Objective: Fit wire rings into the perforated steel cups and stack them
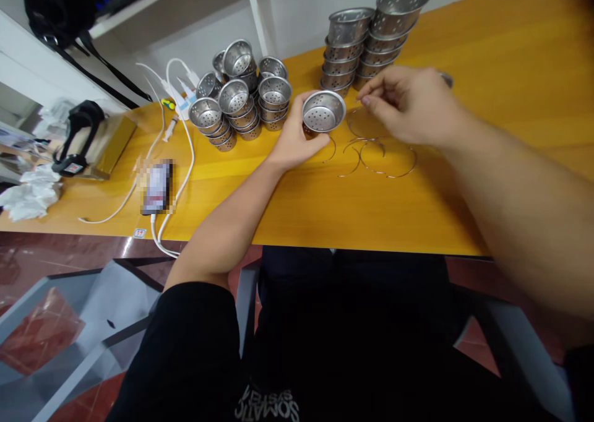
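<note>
While short stacks of perforated cups (pixel 234 97) stand on the counter (pixel 301 205) at nine o'clock from the held one, the left hand (pixel 292 140) grips that metal cup (pixel 323 112) around its left side, thumb in front. Thin-walled, it should be light, stiff and slightly slippery; below the rim seems the surest hold. At four o'clock, curved wires (pixel 361 156) look springy, best pinched near an end. At three, the right hand (pixel 408 103) has fingertips pressed together; whether on a wire, I cannot tell.
</note>
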Demonstrator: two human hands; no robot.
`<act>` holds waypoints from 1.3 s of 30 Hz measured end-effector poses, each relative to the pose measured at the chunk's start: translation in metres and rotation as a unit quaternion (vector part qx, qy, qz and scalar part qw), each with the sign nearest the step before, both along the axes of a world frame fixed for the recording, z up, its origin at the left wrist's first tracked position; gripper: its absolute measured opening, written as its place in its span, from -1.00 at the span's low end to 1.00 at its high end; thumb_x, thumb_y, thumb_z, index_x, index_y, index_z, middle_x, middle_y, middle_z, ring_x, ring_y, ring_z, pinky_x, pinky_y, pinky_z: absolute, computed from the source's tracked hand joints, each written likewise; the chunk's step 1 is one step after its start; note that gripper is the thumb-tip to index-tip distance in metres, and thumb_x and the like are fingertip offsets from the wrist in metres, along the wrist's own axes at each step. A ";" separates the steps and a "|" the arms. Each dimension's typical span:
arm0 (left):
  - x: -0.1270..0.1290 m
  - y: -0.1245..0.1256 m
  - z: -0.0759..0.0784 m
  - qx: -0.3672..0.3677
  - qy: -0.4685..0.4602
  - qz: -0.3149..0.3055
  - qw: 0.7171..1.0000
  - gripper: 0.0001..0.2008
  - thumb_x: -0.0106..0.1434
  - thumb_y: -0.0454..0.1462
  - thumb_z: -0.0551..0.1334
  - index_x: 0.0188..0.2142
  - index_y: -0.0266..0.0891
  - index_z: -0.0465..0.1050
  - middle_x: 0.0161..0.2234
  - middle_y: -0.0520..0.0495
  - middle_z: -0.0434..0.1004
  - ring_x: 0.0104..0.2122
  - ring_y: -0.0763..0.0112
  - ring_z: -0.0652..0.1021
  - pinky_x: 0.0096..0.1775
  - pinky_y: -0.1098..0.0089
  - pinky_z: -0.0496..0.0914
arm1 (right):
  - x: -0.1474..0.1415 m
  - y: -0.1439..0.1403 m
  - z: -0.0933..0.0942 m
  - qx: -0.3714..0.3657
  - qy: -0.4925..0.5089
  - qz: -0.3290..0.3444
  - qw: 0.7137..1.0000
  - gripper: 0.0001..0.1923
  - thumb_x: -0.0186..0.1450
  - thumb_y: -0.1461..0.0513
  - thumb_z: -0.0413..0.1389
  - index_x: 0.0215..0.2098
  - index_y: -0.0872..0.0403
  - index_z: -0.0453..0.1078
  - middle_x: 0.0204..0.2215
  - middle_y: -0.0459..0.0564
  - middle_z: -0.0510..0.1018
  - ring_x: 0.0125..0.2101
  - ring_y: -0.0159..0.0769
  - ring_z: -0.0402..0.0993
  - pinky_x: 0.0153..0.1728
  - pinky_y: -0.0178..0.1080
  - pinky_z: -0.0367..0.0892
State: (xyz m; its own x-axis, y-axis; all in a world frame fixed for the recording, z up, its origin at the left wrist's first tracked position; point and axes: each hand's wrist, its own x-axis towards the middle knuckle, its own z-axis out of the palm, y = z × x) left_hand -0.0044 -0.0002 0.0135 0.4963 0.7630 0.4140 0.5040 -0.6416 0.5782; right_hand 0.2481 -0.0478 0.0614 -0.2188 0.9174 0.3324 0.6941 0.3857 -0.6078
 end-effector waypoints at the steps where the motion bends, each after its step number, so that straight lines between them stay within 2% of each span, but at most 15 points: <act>1: 0.000 0.001 -0.001 -0.007 -0.012 -0.001 1.000 -0.27 0.48 -0.16 0.15 0.52 -0.13 -0.12 0.43 -0.27 0.33 0.43 0.21 0.49 0.50 0.08 0.35 | 0.001 0.000 0.000 0.000 0.001 0.000 1.000 -0.66 0.56 0.02 0.06 0.11 0.02 0.52 -0.12 0.15 0.67 -0.22 -0.13 0.58 -0.13 -0.10 0.50; 6: -0.005 0.005 -0.003 -0.030 -0.015 -0.009 0.999 -0.30 0.50 -0.07 0.17 0.51 -0.08 -0.08 0.42 -0.24 0.36 0.42 0.17 0.50 0.48 0.04 0.37 | 0.005 0.002 -0.004 0.008 0.013 0.019 1.000 -0.64 0.54 0.14 0.07 0.20 0.04 0.55 -0.08 0.14 0.71 -0.17 -0.13 0.64 -0.07 -0.09 0.54; 10: -0.008 0.012 -0.009 -0.026 -0.034 -0.032 0.999 -0.27 0.50 0.05 0.20 0.49 -0.09 -0.03 0.41 -0.25 0.36 0.40 0.14 0.51 0.46 0.05 0.39 | 0.006 0.006 -0.009 0.020 0.030 0.040 0.999 -0.66 0.53 0.17 0.15 0.19 0.06 0.59 -0.09 0.15 0.73 -0.16 -0.13 0.65 -0.03 -0.07 0.56; 12: -0.007 0.021 -0.019 -0.017 -0.076 -0.053 0.996 -0.23 0.47 0.14 0.24 0.46 -0.11 0.01 0.37 -0.25 0.39 0.35 0.14 0.55 0.43 0.03 0.42 | 0.006 0.008 -0.012 0.022 0.053 0.042 0.997 -0.73 0.51 0.17 0.21 0.11 0.08 0.62 -0.14 0.14 0.73 -0.22 -0.18 0.65 -0.09 -0.08 0.57; 14: -0.006 0.031 -0.029 -0.006 -0.114 -0.080 0.990 -0.12 0.41 0.27 0.25 0.45 -0.13 0.01 0.33 -0.23 0.40 0.30 0.14 0.57 0.38 0.00 0.45 | 0.005 0.011 -0.015 0.024 0.092 0.044 0.994 -0.78 0.50 0.17 0.27 0.03 0.12 0.64 -0.23 0.11 0.71 -0.34 -0.26 0.61 -0.23 -0.14 0.56; 17: -0.004 0.040 -0.039 0.014 -0.127 -0.116 0.985 0.03 0.36 0.40 0.22 0.51 -0.11 -0.12 0.37 -0.25 0.31 0.32 0.14 0.54 0.39 -0.01 0.43 | 0.006 0.015 -0.020 0.015 0.132 0.053 0.990 -0.69 0.50 0.04 0.34 -0.03 0.14 0.63 -0.36 0.04 0.66 -0.51 -0.41 0.49 -0.40 -0.22 0.50; 20: -0.004 0.039 -0.040 0.038 -0.090 -0.137 0.986 0.06 0.41 0.40 0.13 0.57 -0.04 -0.33 0.44 -0.27 0.18 0.42 0.11 0.45 0.46 -0.03 0.32 | 0.007 0.016 -0.020 0.033 0.122 0.057 0.990 -0.52 0.47 -0.13 0.35 -0.09 0.13 0.64 -0.37 0.02 0.64 -0.52 -0.45 0.45 -0.39 -0.23 0.50; 25: -0.005 0.039 -0.040 0.048 -0.073 -0.125 0.988 0.09 0.41 0.40 0.14 0.57 -0.06 -0.39 0.39 -0.25 0.24 0.39 0.09 0.45 0.48 -0.05 0.25 | 0.008 0.014 -0.017 0.063 0.091 0.057 0.992 -0.43 0.43 -0.24 0.33 -0.16 0.12 0.63 -0.43 -0.05 0.57 -0.51 -0.50 0.34 -0.45 -0.30 0.36; 28: -0.007 0.044 -0.045 0.049 -0.075 -0.106 0.990 0.12 0.38 0.40 0.19 0.57 -0.06 -0.37 0.36 -0.25 0.26 0.36 0.09 0.46 0.47 -0.04 0.26 | 0.008 0.013 -0.016 0.061 0.085 0.046 0.993 -0.48 0.45 -0.18 0.34 -0.17 0.12 0.62 -0.48 -0.08 0.51 -0.55 -0.51 0.26 -0.46 -0.29 0.31; 34: -0.008 0.048 -0.047 0.084 -0.052 -0.115 0.988 0.06 0.47 0.34 0.12 0.59 -0.04 -0.46 0.47 -0.28 0.12 0.47 0.03 0.36 0.53 -0.06 0.19 | 0.009 0.015 -0.018 0.067 0.082 0.065 0.992 -0.60 0.48 -0.07 0.34 -0.16 0.11 0.60 -0.35 0.01 0.63 -0.43 -0.40 0.45 -0.39 -0.23 0.38; 39: -0.007 0.042 -0.041 0.074 -0.065 -0.106 0.989 0.02 0.46 0.36 0.10 0.59 -0.05 -0.36 0.44 -0.28 0.19 0.44 0.05 0.42 0.48 -0.07 0.27 | 0.009 0.015 -0.016 0.051 0.060 0.060 0.995 -0.92 0.42 0.27 0.32 -0.13 0.11 0.64 -0.33 0.01 0.67 -0.44 -0.38 0.46 -0.39 -0.23 0.38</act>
